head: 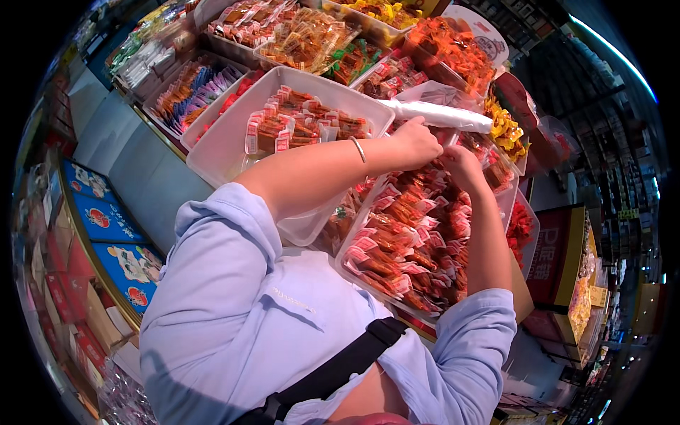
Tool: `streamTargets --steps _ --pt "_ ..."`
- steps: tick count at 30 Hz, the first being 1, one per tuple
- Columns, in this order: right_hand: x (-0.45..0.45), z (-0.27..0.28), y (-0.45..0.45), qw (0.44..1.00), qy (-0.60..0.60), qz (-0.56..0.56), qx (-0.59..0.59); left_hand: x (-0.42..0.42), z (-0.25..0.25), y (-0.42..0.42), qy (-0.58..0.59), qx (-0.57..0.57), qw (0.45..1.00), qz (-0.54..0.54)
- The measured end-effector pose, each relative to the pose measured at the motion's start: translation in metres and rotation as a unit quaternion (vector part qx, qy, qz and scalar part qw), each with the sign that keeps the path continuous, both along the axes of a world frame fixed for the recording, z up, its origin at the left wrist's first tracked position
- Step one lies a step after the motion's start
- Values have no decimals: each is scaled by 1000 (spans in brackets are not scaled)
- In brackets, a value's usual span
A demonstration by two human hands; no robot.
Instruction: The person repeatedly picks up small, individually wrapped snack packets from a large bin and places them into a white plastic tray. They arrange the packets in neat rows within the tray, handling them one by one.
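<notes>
Both hands meet over a clear plastic tub (345,249) heaped with small vacuum-sealed snack packets (409,234). My left hand (417,141), a bangle on its wrist, is curled just below a roll of white plastic bags (435,114). Close beside it, my right hand (462,162) bends inward, its fingertips nearly touching the left ones. The fingers hide whatever may be pinched between them. Under my left forearm, a larger white bin (212,154) holds more sealed brown snack packets (297,122).
Beyond are tubs of orange-wrapped packets (451,48), yellow-wrapped packets (502,127) and blue and purple packets (207,90). A promotion display stand (558,255) rises on the right. Blue printed panels (111,223) and red boxes (64,297) line the left.
</notes>
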State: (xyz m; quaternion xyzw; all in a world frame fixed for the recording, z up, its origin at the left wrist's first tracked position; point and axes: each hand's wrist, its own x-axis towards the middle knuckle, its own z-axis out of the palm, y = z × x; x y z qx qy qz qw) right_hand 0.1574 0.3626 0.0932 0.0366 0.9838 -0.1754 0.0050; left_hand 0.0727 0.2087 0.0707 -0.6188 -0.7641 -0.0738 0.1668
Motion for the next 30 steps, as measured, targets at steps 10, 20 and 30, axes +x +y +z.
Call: streamTargets --steps 10,20,30 --pt "14 -9 18 998 -11 -33 48 -10 -6 6 -16 -9 1000 -3" --pt "97 25 -20 981 124 -62 -136 -132 -29 -171 -309 -83 906 278" --pt "105 44 -90 987 141 54 -61 -74 -43 -243 -260 -168 885 347"
